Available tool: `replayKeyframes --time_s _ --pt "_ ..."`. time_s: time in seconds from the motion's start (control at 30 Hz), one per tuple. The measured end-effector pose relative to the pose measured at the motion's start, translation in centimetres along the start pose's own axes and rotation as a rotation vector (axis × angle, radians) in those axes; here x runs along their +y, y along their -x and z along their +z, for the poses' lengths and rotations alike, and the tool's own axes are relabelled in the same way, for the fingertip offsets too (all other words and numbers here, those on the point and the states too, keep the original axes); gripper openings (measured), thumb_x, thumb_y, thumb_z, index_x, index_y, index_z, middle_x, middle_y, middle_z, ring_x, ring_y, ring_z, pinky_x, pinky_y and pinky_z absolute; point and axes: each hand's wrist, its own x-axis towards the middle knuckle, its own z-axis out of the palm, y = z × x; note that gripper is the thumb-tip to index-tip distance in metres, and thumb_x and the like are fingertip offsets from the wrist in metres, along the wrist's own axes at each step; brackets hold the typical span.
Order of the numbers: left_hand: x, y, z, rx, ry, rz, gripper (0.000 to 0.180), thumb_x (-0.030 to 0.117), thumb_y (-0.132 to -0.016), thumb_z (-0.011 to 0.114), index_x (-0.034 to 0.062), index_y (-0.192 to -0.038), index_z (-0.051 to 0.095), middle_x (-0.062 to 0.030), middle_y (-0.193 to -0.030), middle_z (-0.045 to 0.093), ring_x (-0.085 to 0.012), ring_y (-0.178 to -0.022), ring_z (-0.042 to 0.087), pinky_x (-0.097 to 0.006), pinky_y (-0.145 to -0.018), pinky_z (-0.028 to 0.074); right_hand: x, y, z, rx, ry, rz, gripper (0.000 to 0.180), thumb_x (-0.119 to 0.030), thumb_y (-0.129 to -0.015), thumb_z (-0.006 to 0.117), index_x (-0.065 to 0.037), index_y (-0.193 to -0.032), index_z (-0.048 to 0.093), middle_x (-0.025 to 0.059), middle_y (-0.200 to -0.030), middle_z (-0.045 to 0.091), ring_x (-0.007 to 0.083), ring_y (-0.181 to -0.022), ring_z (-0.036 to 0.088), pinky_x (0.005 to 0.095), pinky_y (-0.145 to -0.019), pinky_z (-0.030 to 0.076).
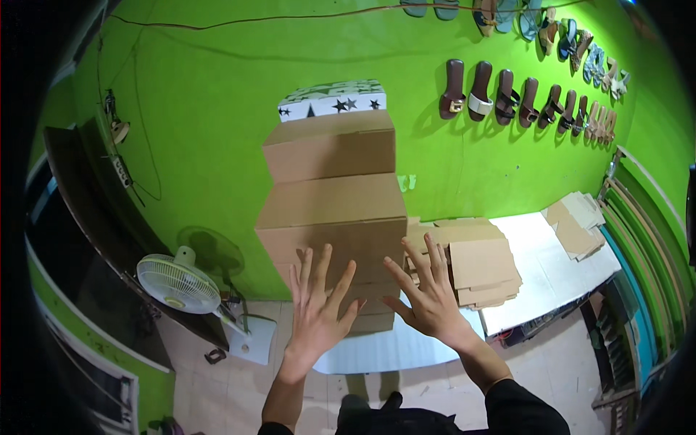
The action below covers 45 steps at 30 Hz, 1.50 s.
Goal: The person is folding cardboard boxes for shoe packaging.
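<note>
Both hands reach forward with nothing in them. My left hand (319, 312) has its fingers spread, and my right hand (429, 301) is spread the same way to its right. Behind them rises a stack of brown cardboard boxes (333, 203). A smaller brown box (333, 148) sits high in the stack, topped by a white box with dark stars (333, 98). Parts of the lower boxes are hidden by my hands. Whether my fingers touch the cardboard I cannot tell.
A white table (558, 268) at the right bears flat cardboard pieces (486, 264) and more cardboard sheets (576, 225). A pedestal fan (177, 283) stands at the left. Sandals (482, 90) hang in rows on the green wall (210, 109). Below lies a tiled floor (217, 395).
</note>
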Motion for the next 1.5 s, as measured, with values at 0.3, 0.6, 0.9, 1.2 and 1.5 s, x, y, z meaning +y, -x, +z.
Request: replayKeyframes --time_s 0.3,0.6,0.9,1.2,1.5 --pt "10.0 15.7 5.4 -0.301 0.12 -0.293 0.071 0.033 -0.084 0.078 0.0165 -0.148 0.051 -0.0237 -0.161 0.026 -0.0512 -0.147 0.02 -0.074 -0.111 0.018 0.7 18.4 1.1 -0.27 -0.128 0.19 0.071 -0.04 -0.089 0.074 -0.018 -0.15 0.045 0.0209 -0.16 0.028 0.0539 -0.147 0.02 0.0694 -0.113 0.026" --pt "24.2 27.9 6.5 -0.524 0.174 -0.622 0.077 0.043 -0.088 0.072 0.0178 -0.154 0.042 -0.0244 -0.165 0.015 -0.0547 -0.148 0.013 -0.075 -0.112 0.015 -1.4 31.8 -4.2 -0.595 -0.271 0.197 0.073 -0.05 -0.094 0.065 -0.018 -0.155 0.04 0.0205 -0.162 0.027 0.0523 -0.148 0.02 0.0681 -0.114 0.024" --pt "34.7 28.5 10.1 -0.676 0.229 -0.555 0.079 0.047 -0.089 0.069 0.0162 -0.155 0.039 -0.0257 -0.165 0.011 -0.0558 -0.149 0.009 -0.077 -0.111 0.012 4.4 40.6 -13.2 -0.578 -0.247 0.357 0.073 -0.049 -0.093 0.066 -0.017 -0.154 0.04 0.0225 -0.162 0.025 0.0535 -0.148 0.017 0.0667 -0.116 0.022" --pt "49.1 13.9 23.5 -0.686 0.276 -0.083 0.077 0.045 -0.094 0.065 0.0148 -0.157 0.033 -0.0254 -0.165 0.01 -0.0525 -0.15 0.008 -0.075 -0.112 0.014 20.0 51.0 -26.8 -0.488 -0.056 0.535 0.074 -0.042 -0.091 0.07 -0.016 -0.153 0.04 0.0234 -0.16 0.026 0.0532 -0.147 0.018 0.0676 -0.115 0.021" --pt "65.8 4.8 34.8 -0.664 0.433 -0.002 0.077 0.048 -0.092 0.067 0.0166 -0.155 0.038 -0.0229 -0.165 0.012 -0.0501 -0.151 0.01 -0.075 -0.112 0.018 31.9 59.3 -36.4 -0.477 0.064 0.842 0.074 -0.04 -0.091 0.07 -0.01 -0.152 0.041 0.0251 -0.16 0.026 0.0539 -0.148 0.017 0.0666 -0.116 0.022"
